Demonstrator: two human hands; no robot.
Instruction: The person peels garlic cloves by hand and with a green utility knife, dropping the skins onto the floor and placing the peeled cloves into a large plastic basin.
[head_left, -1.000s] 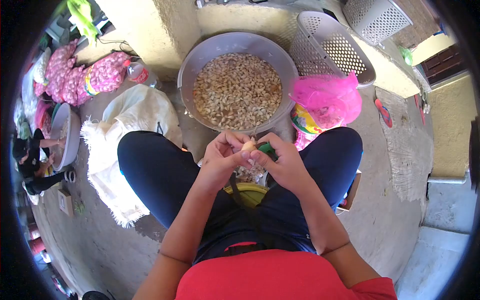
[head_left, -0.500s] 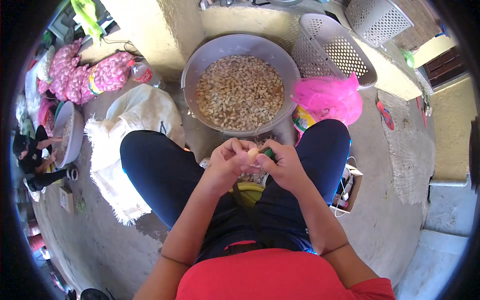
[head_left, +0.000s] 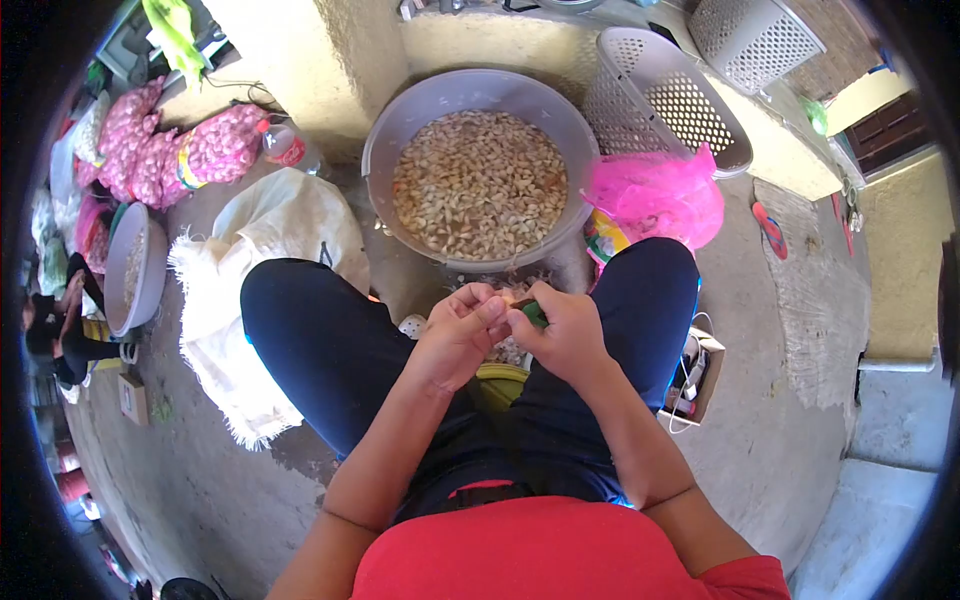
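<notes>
Between my knees, my left hand (head_left: 462, 335) is closed, its fingertips pinching a small pale garlic clove (head_left: 508, 299). My right hand (head_left: 563, 330) is wrapped round a small knife with a green handle (head_left: 535, 315), its fingers touching the clove. The blade is mostly hidden by the fingers. Below the hands, a yellow-green container (head_left: 500, 374) shows partly between my thighs. Beyond my hands stands a large grey basin (head_left: 380, 150) filled with many cloves in what looks like water. A pink mesh bag (head_left: 665, 200) lies against the basin's right side.
A white woven sack (head_left: 215, 310) lies by my left knee, with a bottle (head_left: 290, 148) behind it. Pink net bags (head_left: 215, 145) and a second basin (head_left: 155, 270) are at the left, near another person (head_left: 65, 330). Right: a perforated basket (head_left: 700, 110), a slipper (head_left: 770, 230) and an open box (head_left: 705, 380).
My fingers have drawn closer round the clove, covering more of it, and my right hand has turned slightly. At the far left, the other person has leaned back from the basin.
</notes>
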